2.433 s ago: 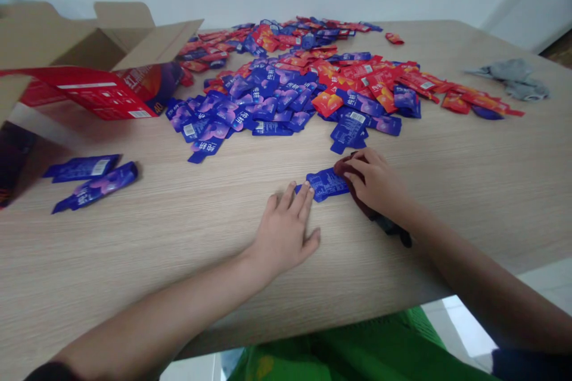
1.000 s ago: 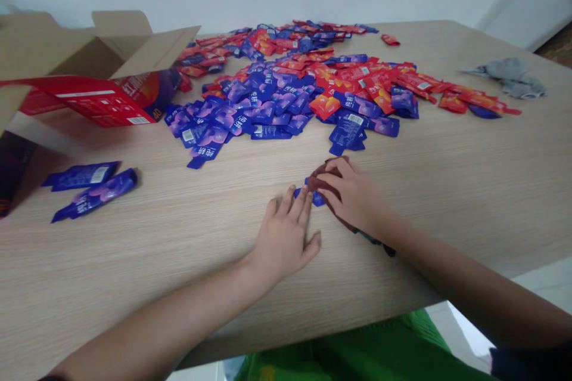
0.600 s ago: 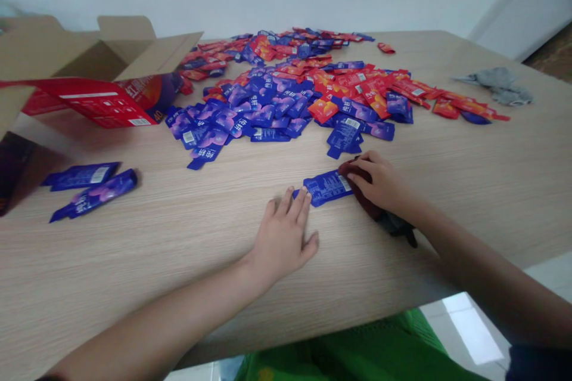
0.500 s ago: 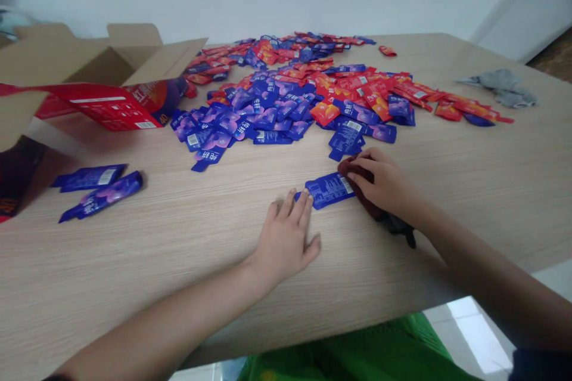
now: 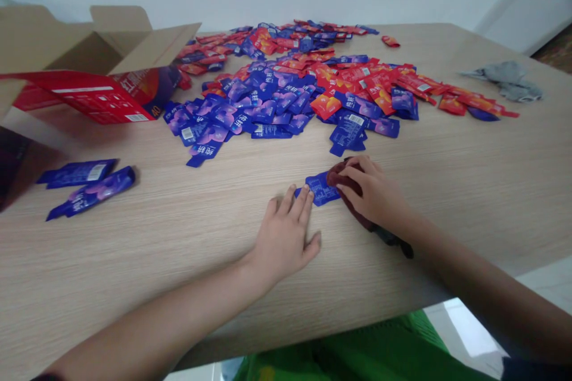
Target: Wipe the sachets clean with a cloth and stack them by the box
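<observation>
A blue sachet (image 5: pixel 322 189) with white print lies flat on the table (image 5: pixel 201 285) in front of me. My left hand (image 5: pixel 288 229) rests open, its fingertips pressing the sachet's left end. Bunched in my right hand (image 5: pixel 369 187) is a dark red cloth (image 5: pixel 338 173), pressed over the sachet's right part, which it hides. The cloth's darker end (image 5: pixel 393 239) trails out below my right wrist. Just beyond, a few blue sachets (image 5: pixel 348 132) sit at the near edge of a big pile.
Blue sachets (image 5: pixel 263 101) and red-orange sachets (image 5: pixel 370 86) are heaped across the back. An open red cardboard box (image 5: pixel 102 95) stands at left. Two blue packets (image 5: pixel 98 190) lie near it. A crumpled grey cloth (image 5: pixel 509 78) is at the far right.
My right hand and the dark red cloth have slid left along the sachet, covering its barcode end. My left hand stays on the other end. The view has shifted slightly.
</observation>
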A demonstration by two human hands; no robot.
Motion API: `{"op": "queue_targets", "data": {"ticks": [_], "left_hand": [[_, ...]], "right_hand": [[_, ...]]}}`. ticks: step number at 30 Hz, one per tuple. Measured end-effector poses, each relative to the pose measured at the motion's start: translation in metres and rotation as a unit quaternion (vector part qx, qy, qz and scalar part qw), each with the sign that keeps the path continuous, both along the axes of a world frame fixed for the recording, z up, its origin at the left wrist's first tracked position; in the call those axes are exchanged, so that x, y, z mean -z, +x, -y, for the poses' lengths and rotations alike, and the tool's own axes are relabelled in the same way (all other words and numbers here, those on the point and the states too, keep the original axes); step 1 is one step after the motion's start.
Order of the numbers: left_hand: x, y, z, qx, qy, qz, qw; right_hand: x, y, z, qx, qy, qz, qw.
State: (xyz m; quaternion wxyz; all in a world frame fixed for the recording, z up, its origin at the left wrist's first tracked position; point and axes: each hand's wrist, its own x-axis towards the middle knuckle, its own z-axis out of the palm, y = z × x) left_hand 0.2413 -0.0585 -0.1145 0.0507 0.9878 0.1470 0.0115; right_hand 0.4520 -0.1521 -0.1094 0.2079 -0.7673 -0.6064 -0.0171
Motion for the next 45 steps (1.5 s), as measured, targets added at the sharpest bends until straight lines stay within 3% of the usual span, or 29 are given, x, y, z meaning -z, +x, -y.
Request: {"op": "queue_targets", "data": {"ticks": [5, 9, 11, 14, 17, 20, 23, 28, 33, 36, 40, 45], "left_hand": [[-0.001, 0.000, 0.000, -0.003, -0.007, -0.007, 1.000], [0.000, 0.000, 0.000, -0.005, -0.003, -0.007, 1.000], [0.000, -0.001, 0.000, -0.004, 0.001, -0.004, 1.000], [0.001, -0.001, 0.000, -0.003, 0.009, 0.001, 1.000], [0.002, -0.001, 0.000, -0.003, 0.017, 0.004, 1.000], [0.001, 0.000, 0.000, -0.004, 0.017, -0.001, 1.000], [0.001, 0.000, 0.000, -0.002, 0.015, -0.006, 1.000], [0.000, 0.000, 0.000, -0.002, 0.008, -0.008, 1.000], [0.000, 0.001, 0.001, -0.006, 0.004, -0.011, 1.000], [0.000, 0.000, 0.000, -0.006, 0.004, -0.008, 1.000], [0.001, 0.001, 0.000, -0.002, 0.012, 0.002, 1.000], [0.001, 0.001, 0.000, 0.001, 0.015, 0.008, 1.000]], "right_hand": [[0.004, 0.040, 0.010, 0.031, -0.037, -0.032, 0.998], [-0.015, 0.056, 0.002, 0.009, -0.102, -0.001, 0.995], [-0.029, 0.051, -0.008, -0.003, -0.099, 0.006, 0.995], [-0.039, 0.025, -0.024, -0.007, -0.032, 0.003, 0.999], [-0.030, -0.010, -0.037, -0.041, 0.008, 0.017, 0.999], [-0.013, -0.031, -0.041, -0.055, -0.010, 0.051, 0.997], [-0.003, -0.027, -0.036, -0.038, -0.018, 0.045, 0.998], [0.004, 0.005, -0.018, 0.021, 0.020, 0.019, 0.999], [0.005, 0.022, -0.010, 0.027, 0.018, -0.013, 0.999], [-0.007, 0.015, -0.016, 0.008, 0.000, 0.018, 1.000], [-0.020, -0.016, -0.029, -0.028, 0.025, 0.052, 0.998], [-0.009, -0.043, -0.037, -0.043, -0.021, 0.090, 0.995]]}}
